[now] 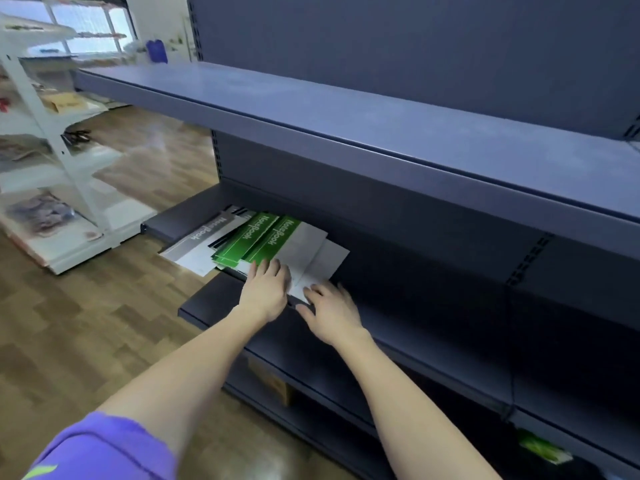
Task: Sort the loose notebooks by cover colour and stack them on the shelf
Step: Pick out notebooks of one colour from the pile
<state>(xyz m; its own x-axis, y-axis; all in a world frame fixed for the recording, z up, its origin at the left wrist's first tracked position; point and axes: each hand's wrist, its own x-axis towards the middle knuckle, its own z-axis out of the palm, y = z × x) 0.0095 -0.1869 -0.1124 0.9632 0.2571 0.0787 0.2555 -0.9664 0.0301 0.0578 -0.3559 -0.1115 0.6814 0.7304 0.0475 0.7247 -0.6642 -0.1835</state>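
Head view: one wide-angle look down at dark blue-grey shelving, both bare arms reaching in.
Shelf (221,299): the low board both hands work at; its left end juts toward the wood floor (86,323), and its front edge runs below the hands.
Notebooks: a loose, overlapping pile on the left part of the shelf, partly under the board above.
Green notebooks (263,237): two or more, fanned, "NoteBook" in white on the covers, in the middle of the pile.
Grey notebook (204,233): at the pile's left, same lettering, its near corner hanging over the shelf's left front edge.
White sheets (311,251): pale covers or pages at the pile's right, overlapping the green ones; which they are cannot be told.
Left hand (266,289): palm down, fingers fairly straight, lying on the near edge of the pile where green meets white; grip wide, pressing flat and curled round nothing.
Right hand (332,313): palm down just beside the left, fingers spread, tips on the near corner of the white sheets, heel over the shelf's front edge; grip wide, holding nothing.
Upper shelf (381,133): long bare board above, running across from left to right.
Box (273,382): brown carton on a lower level, beneath the hands.
Green pack (543,448): blurred green item at the lower right, low in the shelving.
White rack (52,150): at the left, well apart, blurred goods on it.
Sleeve (104,448): purple, at the bottom left corner.
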